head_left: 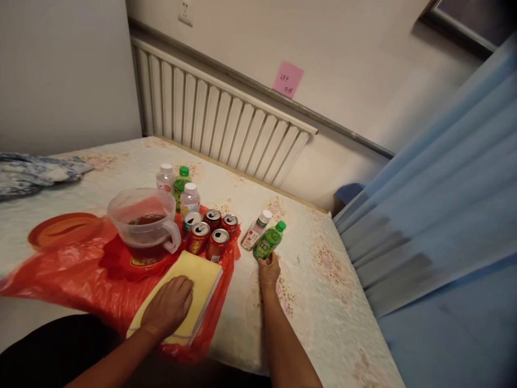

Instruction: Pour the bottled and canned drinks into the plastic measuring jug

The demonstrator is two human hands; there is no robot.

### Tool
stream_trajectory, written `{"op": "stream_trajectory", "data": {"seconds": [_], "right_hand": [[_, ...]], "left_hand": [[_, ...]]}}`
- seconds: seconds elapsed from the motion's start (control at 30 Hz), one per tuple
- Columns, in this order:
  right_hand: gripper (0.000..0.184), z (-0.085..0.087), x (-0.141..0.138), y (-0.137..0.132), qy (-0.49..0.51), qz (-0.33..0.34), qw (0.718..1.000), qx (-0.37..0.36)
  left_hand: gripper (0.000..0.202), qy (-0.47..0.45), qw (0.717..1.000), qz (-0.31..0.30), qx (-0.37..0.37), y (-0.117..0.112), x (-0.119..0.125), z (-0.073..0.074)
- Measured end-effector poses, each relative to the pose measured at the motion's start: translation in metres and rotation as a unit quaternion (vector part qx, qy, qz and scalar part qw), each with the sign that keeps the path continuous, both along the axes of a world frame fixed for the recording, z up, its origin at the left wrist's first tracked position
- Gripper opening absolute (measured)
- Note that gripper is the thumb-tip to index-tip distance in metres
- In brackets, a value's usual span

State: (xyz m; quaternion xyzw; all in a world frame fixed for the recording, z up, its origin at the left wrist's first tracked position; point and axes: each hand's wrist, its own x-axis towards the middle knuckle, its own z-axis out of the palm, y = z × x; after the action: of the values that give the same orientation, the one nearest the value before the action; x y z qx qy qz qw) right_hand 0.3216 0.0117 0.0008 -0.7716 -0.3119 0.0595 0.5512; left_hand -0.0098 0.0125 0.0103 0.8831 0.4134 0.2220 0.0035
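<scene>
My left hand (169,304) lies palm down, fingers curled loosely, on a folded yellow cloth (204,280) that rests on a red plastic bag (68,269). My right hand (269,272) reaches forward on the bed and its fingers hold the base of a green bottle (269,241) lying on its side. A white-capped bottle (255,230) lies right beside it. Several red cans (210,231) stand upright on the bag, just beyond the cloth.
A clear plastic jug (143,226) with dark liquid stands left of the cans, with three upright bottles (180,186) behind. An orange lid (64,229) lies at left. The floral mattress (319,280) ends by a blue curtain (444,215); a radiator (218,121) is behind.
</scene>
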Motion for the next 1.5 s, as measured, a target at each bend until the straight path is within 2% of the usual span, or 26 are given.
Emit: {"op": "stream_trajectory", "data": {"seconds": [0.27, 0.67, 0.8, 0.97, 1.23, 1.5], "right_hand": [[0.055, -0.003, 0.001, -0.001, -0.02, 0.002, 1.0, -0.009], [0.064, -0.012, 0.003, -0.003, -0.018, -0.022, 1.0, -0.006], [0.054, -0.012, -0.007, -0.021, -0.034, -0.028, 0.999, -0.011], [0.039, -0.011, -0.03, -0.057, -0.059, -0.003, 0.998, -0.014], [0.033, -0.012, -0.069, -0.112, -0.101, 0.047, 0.994, -0.017], [0.027, -0.011, -0.086, -0.127, -0.144, 0.071, 0.987, -0.017]], "left_hand": [[0.022, -0.006, 1.0, 0.002, 0.005, 0.0, 0.0, -0.002], [0.022, -0.021, 0.999, 0.009, -0.027, -0.003, 0.001, 0.004], [0.022, -0.007, 1.0, 0.015, -0.016, -0.005, 0.0, 0.006], [0.024, 0.019, 1.0, 0.014, -0.018, -0.006, 0.001, 0.01], [0.023, 0.008, 0.999, 0.02, -0.025, -0.008, 0.0, 0.013], [0.023, 0.002, 0.999, 0.03, -0.034, -0.009, 0.0, 0.011]]}}
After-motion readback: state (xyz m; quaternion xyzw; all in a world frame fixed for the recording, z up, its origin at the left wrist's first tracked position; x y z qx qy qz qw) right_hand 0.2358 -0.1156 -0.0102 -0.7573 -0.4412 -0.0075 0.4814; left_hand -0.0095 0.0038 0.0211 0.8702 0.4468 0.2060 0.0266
